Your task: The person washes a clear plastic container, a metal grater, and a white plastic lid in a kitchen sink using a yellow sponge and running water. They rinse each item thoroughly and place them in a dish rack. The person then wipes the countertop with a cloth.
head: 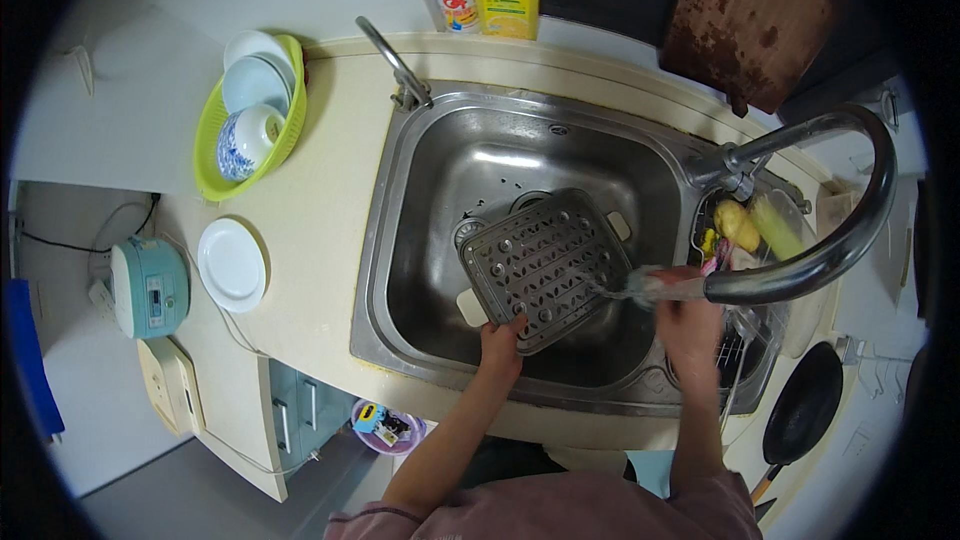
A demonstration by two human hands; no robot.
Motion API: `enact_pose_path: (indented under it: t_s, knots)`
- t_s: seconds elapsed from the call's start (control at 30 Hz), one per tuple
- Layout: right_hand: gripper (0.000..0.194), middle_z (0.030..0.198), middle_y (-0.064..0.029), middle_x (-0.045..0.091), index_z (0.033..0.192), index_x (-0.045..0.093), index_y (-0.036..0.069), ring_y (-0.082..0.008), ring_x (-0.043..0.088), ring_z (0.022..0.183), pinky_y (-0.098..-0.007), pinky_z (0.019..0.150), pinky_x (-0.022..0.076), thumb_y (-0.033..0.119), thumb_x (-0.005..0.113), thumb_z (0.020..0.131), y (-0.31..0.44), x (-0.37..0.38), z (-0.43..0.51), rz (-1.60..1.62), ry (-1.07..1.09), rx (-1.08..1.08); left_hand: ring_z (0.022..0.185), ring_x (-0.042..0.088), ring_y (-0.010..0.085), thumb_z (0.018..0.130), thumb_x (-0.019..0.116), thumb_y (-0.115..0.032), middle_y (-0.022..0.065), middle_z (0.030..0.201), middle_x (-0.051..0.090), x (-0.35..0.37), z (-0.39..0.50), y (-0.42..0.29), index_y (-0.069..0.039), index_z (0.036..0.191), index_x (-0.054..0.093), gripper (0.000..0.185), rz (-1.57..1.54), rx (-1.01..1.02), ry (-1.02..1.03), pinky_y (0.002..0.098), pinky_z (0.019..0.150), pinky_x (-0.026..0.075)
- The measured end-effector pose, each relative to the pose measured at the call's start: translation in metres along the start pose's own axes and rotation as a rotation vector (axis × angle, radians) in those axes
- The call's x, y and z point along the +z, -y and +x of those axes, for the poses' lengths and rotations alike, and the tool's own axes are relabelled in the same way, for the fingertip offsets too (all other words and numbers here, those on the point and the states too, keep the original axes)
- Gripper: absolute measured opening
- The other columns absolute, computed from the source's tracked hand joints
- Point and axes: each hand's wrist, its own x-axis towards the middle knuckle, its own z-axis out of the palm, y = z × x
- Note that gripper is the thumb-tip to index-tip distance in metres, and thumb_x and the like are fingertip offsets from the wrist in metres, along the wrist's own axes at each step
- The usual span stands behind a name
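A dark metal tray (547, 266) with a slotted, perforated rack top and cream side handles lies tilted inside the stainless steel sink (442, 165). My left hand (504, 349) grips its near left corner, the thumb on top of the rack. Beneath the end of the curved faucet (847, 247) is my right hand (688, 322), blurred by motion. Water runs at its fingertips and splashes onto the tray's right part. A pale grey blur there could be water or a scrubber, so I cannot tell whether that hand holds anything.
A smaller tap (394, 60) rises at the sink's back left corner. The side basin (731, 345) holds a wire rack and vegetables. On the left counter are a green basket (296, 120) of bowls, a white plate (232, 265) and a rice cooker (150, 289). A black pan (806, 405) lies right.
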Motion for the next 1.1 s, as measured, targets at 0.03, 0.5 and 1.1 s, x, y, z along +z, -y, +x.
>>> enact_pose_path:
  t_s: [0.03, 0.5, 1.1]
  knots:
    - [0.03, 0.098, -0.012, 0.068, 0.102, 0.072, 0.009, -0.0326, 0.067, 0.085, -0.0416, 0.075, 0.0529, -0.003, 0.063, 0.077, 0.024, -0.032, -0.001, 0.078, -0.054, 0.087, 0.114, 0.062, 0.0285, 0.086, 0.065, 0.005, 0.0119, 0.126, 0.063, 0.0, 0.0, 0.0, -0.004, 0.129, 0.057, 0.044, 0.026, 0.003, -0.038, 0.048, 0.095, 0.053]
    - [0.041, 0.113, -0.0132, 0.062, 0.103, 0.072, 0.014, -0.0341, 0.06, 0.107, -0.0441, 0.092, 0.0498, -0.008, 0.063, 0.069, 0.092, 0.095, 0.061, 0.385, -0.046, -0.261, 0.1, 0.065, 0.0224, 0.084, 0.07, 0.001, 0.0098, 0.111, 0.068, -0.006, 0.004, 0.01, 0.001, 0.116, 0.064, 0.033, 0.108, 0.078, -0.045, 0.0378, 0.09, 0.051]
    - [0.048, 0.121, -0.0152, 0.056, 0.125, 0.066, 0.017, -0.0378, 0.06, 0.108, -0.0462, 0.087, 0.0542, 0.01, 0.067, 0.077, 0.069, 0.217, 0.012, 0.342, 0.03, -0.143, 0.096, 0.066, 0.0188, 0.088, 0.066, 0.0, 0.0071, 0.11, 0.069, -0.004, -0.002, 0.005, -0.001, 0.121, 0.062, 0.034, 0.071, 0.3, -0.011, 0.034, 0.086, 0.052]
